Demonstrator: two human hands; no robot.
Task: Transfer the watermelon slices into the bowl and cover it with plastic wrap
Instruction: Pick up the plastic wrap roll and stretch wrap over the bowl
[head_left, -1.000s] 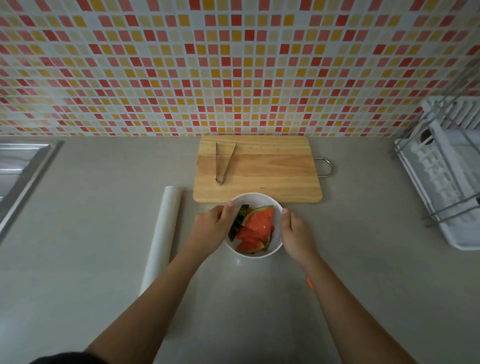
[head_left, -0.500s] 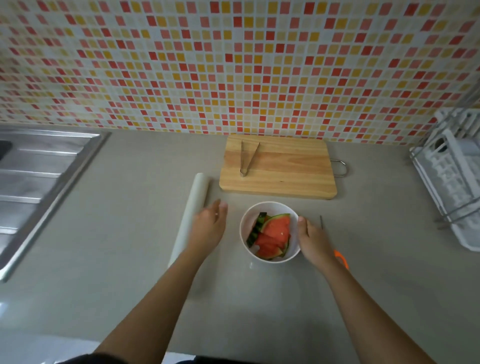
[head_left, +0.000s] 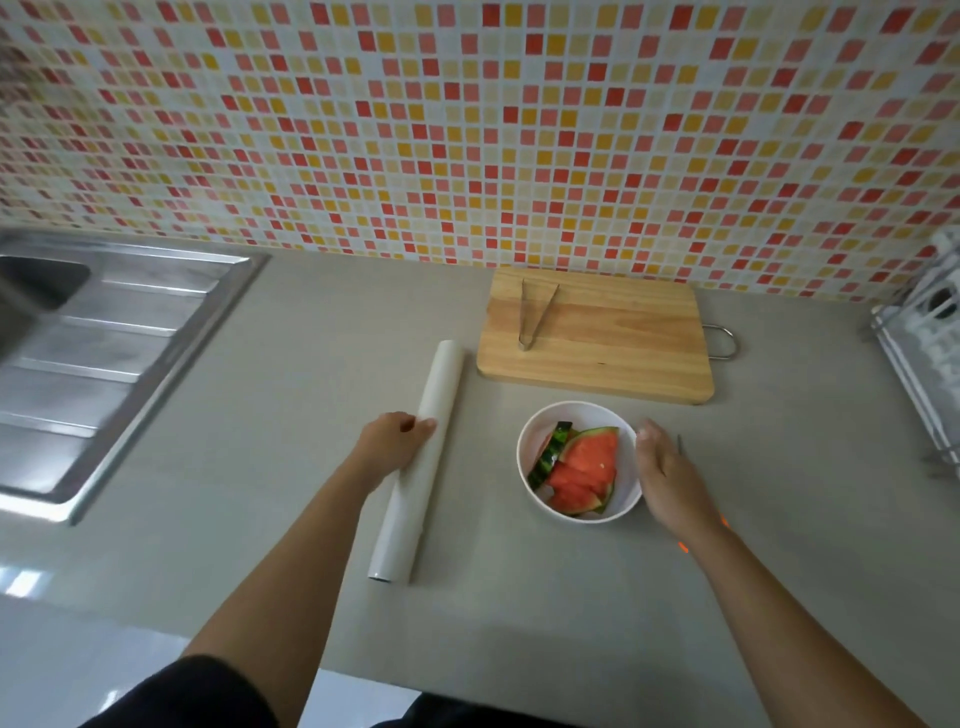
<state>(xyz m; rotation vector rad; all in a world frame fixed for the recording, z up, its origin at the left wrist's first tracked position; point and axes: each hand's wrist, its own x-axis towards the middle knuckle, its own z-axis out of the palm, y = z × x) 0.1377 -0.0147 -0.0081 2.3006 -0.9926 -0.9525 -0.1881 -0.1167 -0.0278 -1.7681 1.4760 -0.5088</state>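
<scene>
A white bowl (head_left: 571, 406) stands on the grey counter and holds several red watermelon slices (head_left: 587, 467) with green rind. To its left lies a white plastic wrap roll (head_left: 410, 519), running lengthwise away from me. My left hand (head_left: 392, 441) is at the roll's left side, about midway along it, with its fingers curled over the top. My right hand (head_left: 660, 467) lies with straight fingers along the bowl's right rim.
Behind the bowl is a wooden cutting board (head_left: 613, 343) with metal tongs (head_left: 535, 312) on it. A knife (head_left: 679, 445) with an orange handle lies mostly hidden under my right forearm. A steel sink (head_left: 78, 353) is at the left, a white dish rack (head_left: 930, 343) at the right.
My left hand has left the bowl, moved left and closed over the plastic wrap roll. My right hand stays by the bowl's right side. The view has shifted left.
</scene>
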